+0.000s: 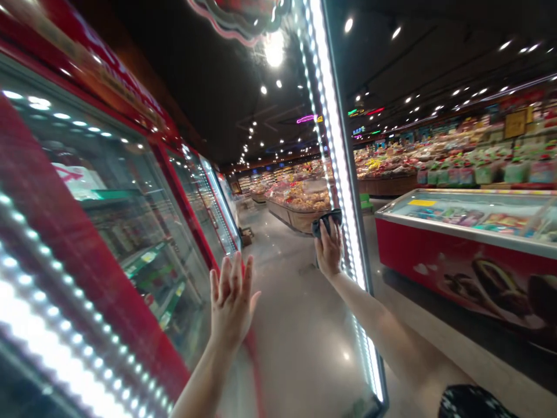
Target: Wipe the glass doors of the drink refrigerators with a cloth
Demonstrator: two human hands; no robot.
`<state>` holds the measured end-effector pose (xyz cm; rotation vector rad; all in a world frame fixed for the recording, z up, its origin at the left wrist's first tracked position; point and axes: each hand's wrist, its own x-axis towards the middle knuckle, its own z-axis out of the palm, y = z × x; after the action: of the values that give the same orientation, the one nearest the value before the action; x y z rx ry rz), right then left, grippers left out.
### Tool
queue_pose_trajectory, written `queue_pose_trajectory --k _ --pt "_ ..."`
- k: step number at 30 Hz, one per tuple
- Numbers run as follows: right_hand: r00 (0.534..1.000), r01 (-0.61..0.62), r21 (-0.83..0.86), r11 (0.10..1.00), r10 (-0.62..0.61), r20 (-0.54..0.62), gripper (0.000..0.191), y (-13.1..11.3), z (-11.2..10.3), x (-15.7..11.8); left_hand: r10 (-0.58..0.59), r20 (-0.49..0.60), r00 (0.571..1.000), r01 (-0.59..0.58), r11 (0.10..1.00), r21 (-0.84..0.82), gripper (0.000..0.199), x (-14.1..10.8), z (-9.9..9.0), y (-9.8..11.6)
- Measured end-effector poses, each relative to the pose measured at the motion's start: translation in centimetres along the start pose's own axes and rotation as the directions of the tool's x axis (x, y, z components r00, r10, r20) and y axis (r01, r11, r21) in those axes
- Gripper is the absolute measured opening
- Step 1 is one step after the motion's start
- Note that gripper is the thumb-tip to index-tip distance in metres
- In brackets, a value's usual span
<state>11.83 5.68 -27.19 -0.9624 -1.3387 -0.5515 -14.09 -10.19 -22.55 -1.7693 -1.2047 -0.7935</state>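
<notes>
A dark cloth (327,222) is under the fingers of my right hand (329,247), which presses it to the glass close to the door's bright LED strip. The clear door (343,174) stands open in front of me, with the shop showing through its glass. My left hand (230,299) is raised with its fingers stretched out and apart, holding nothing. It looks flat against the same pane, though I cannot tell for sure whether it touches.
Red-framed drinks coolers (161,168) with glass fronts run along the left. To the right stands a red chest freezer (435,244) with packets inside. Produce displays (300,203) lie farther back, beyond the shiny floor (282,325).
</notes>
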Motion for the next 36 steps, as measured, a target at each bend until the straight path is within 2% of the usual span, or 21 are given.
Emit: queue_pose_trajectory --k 2,4,6,7,8,9,11,12,14,16,18,20,22,24,25,26,28,29,31,32,36 --pt "0.994 0.081 0.013 0.997 -0.082 0.078 0.061 -3.8 1.0 -1.5 -0.002 0.007 1.000 0.002 1.000 0.015 0.103 -0.5 -0.1 -0.3" --pt "0.947 0.255 0.068 0.965 -0.263 0.185 0.058 -6.0 0.6 -5.1 -0.006 0.017 1.000 0.005 0.999 0.034 0.101 -1.1 -0.2 -0.6" --pt "0.873 0.399 0.129 0.908 -0.419 0.249 0.056 -5.8 -0.6 -9.0 -0.009 0.030 1.000 0.007 0.999 0.052 0.098 -1.9 -0.5 -1.1" --pt "0.852 0.428 0.145 0.892 -0.452 0.263 0.055 -4.9 -1.2 -10.4 -0.008 0.037 0.999 0.006 0.998 0.060 0.096 -2.3 -0.8 -1.5" --pt "0.863 0.411 0.141 0.901 -0.434 0.258 0.055 -3.6 -1.7 -11.2 -0.008 0.041 0.999 0.005 0.998 0.066 0.095 -2.8 -1.1 -1.9" --pt "0.901 0.346 0.120 0.931 -0.365 0.236 0.054 -2.3 -2.0 -11.3 -0.008 0.042 0.999 0.006 0.997 0.071 0.095 -3.4 -1.4 -2.3" --pt "0.976 0.144 0.060 0.988 -0.152 0.155 0.056 -0.5 -1.7 -9.8 -0.018 0.039 0.999 0.015 0.997 0.077 0.095 -4.3 -2.0 -3.1" --pt "0.993 0.045 0.037 0.998 -0.049 0.110 0.058 -0.4 -1.1 -8.6 -0.026 0.039 0.999 0.022 0.997 0.079 0.095 -4.7 -2.2 -3.4" --pt "0.996 -0.065 0.015 0.998 0.064 0.057 0.062 -2.1 0.3 -6.2 -0.038 0.048 0.998 0.034 0.996 0.081 0.097 -5.1 -2.4 -3.7" --pt "0.996 -0.052 0.019 0.998 0.050 0.071 0.063 -5.8 1.5 -5.2 -0.047 0.061 0.997 0.042 0.996 0.082 0.100 -5.4 -2.4 -3.7" --pt "0.985 0.056 0.050 0.997 -0.064 0.161 0.063 -9.7 1.9 -6.2 -0.052 0.063 0.997 0.047 0.996 0.077 0.101 -5.5 -2.2 -3.7" --pt "0.930 0.234 0.115 0.965 -0.257 0.264 0.061 -12.0 1.4 -8.8 -0.054 0.063 0.997 0.050 0.997 0.066 0.102 -5.8 -2.2 -3.7" --pt "0.852 0.388 0.170 0.906 -0.423 0.309 0.058 -11.9 0.4 -11.7 -0.054 0.071 0.996 0.049 0.997 0.059 0.102 -6.5 -2.3 -4.1" --pt "0.817 0.459 0.181 0.870 -0.493 0.299 0.054 -9.9 -0.5 -13.4 -0.051 0.086 0.995 0.045 0.997 0.066 0.101 -7.5 -2.8 -4.6" --pt "0.828 0.450 0.171 0.876 -0.482 0.288 0.052 -8.6 -0.8 -13.6 -0.050 0.090 0.995 0.044 0.996 0.074 0.100 -8.0 -3.1 -4.9" --pt "0.865 0.398 0.150 0.905 -0.425 0.269 0.051 -7.5 -0.9 -13.4 -0.052 0.091 0.995 0.044 0.996 0.082 0.099 -8.6 -3.4 -5.3" --pt "0.955 0.198 0.097 0.975 -0.214 0.203 0.051 -6.6 -0.4 -11.7 -0.064 0.090 0.994 0.056 0.994 0.094 0.098 -9.7 -4.1 -6.1" --pt "0.982 0.085 0.073 0.994 -0.096 0.161 0.052 -7.0 0.1 -10.5 -0.073 0.092 0.993 0.064 0.993 0.095 0.098 -10.1 -4.4 -6.5" --pt "0.993 -0.068 0.054 0.996 0.062 0.097 0.057 -9.5 1.2 -8.3 -0.083 0.106 0.991 0.074 0.993 0.088 0.099 -10.7 -4.9 -7.1" --pt "0.992 -0.082 0.061 0.995 0.075 0.100 0.059 -11.3 1.7 -7.6 -0.086 0.111 0.990 0.077 0.994 0.081 0.099 -10.8 -5.1 -7.3" --pt "0.956 -0.024 0.175 0.984 -0.029 0.292 0.064 -18.5 1.9 -7.7 -0.135 0.005 0.991 0.135 0.991 0.003 0.087 -10.5 -5.0 -6.0"
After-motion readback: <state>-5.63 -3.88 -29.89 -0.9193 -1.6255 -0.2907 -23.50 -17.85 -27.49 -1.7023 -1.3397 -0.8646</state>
